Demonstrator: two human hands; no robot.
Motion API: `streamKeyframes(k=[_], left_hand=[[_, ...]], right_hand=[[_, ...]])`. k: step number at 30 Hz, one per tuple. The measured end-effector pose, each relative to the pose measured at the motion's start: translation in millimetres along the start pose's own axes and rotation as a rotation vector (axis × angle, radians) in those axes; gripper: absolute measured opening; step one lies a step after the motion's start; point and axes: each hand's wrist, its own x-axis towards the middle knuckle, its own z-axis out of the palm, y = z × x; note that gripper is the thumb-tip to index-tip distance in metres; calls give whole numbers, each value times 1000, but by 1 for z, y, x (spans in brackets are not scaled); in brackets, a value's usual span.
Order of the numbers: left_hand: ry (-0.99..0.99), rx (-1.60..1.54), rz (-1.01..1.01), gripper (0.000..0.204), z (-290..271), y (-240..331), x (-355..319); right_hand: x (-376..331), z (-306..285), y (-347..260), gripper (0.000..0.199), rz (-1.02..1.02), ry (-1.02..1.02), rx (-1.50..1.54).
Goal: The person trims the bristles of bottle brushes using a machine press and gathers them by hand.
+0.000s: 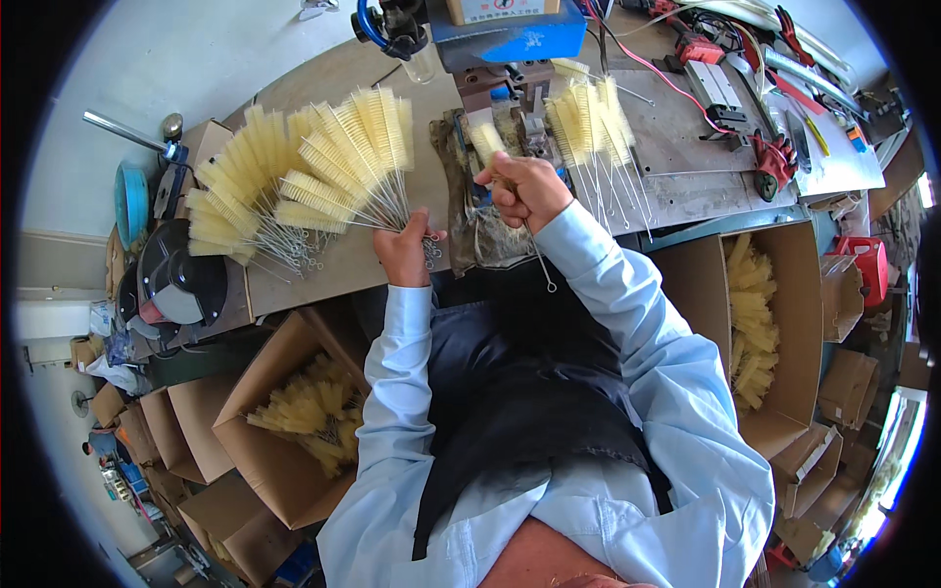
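Observation:
My left hand [403,253] is closed round the wire stems of a fanned bunch of bottle brushes [343,147] with cream bristles and looped ends. Between the fingers of my right hand [526,190] is a single bottle brush [485,142]; its bristles point toward the machine and its looped wire end hangs below the hand. Just beyond that hand stands a metal bench machine [529,93] with a blue guard [510,41] on top. Left of the held bunch lies a pile of similar brushes [245,186]. More brushes [591,118] lie to the right of the machine.
Cardboard boxes holding many brushes stand at the lower left [257,416] and on the right [792,323]. A black round-bodied device [181,269] sits at the bench's left end. Pliers, a metal vise-like block [714,93] and cables lie at the right rear.

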Motion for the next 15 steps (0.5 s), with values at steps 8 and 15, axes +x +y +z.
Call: streamKeyframes(k=[8,15], left_hand=[[-14,-16,38,44,0,2,-5],[-5,47,50,22,-2,1,-4]], right_hand=[[-22,-18,23,40,-89,36,153],[-21,-43,15,37,-147,25,233]])
